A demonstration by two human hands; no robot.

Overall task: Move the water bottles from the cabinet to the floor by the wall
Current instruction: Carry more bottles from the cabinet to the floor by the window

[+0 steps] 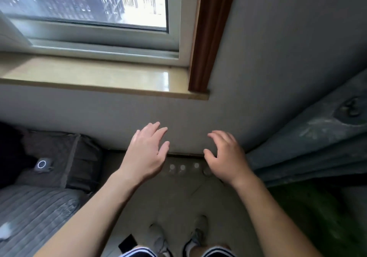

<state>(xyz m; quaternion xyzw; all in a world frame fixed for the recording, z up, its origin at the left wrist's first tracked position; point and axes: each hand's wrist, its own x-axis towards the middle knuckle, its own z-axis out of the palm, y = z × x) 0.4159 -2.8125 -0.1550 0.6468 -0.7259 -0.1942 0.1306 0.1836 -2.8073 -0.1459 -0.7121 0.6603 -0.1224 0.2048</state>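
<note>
Several water bottles (182, 168) stand in a row on the floor against the wall below the window; I see mostly their pale caps from above. My left hand (146, 153) hovers above the row's left end, fingers spread, holding nothing. Over the row's right end my right hand (225, 157) is held with curled, parted fingers, also empty, and it covers part of the rightmost bottle. The cabinet is out of view.
A bed with a grey striped cover (33, 213) and a dark pillow (65, 157) lies left. A grey curtain (309, 143) hangs right. The window sill (103, 78) juts out above. My feet in pale shoes (178, 235) stand on the beige floor beside a black object (128, 242).
</note>
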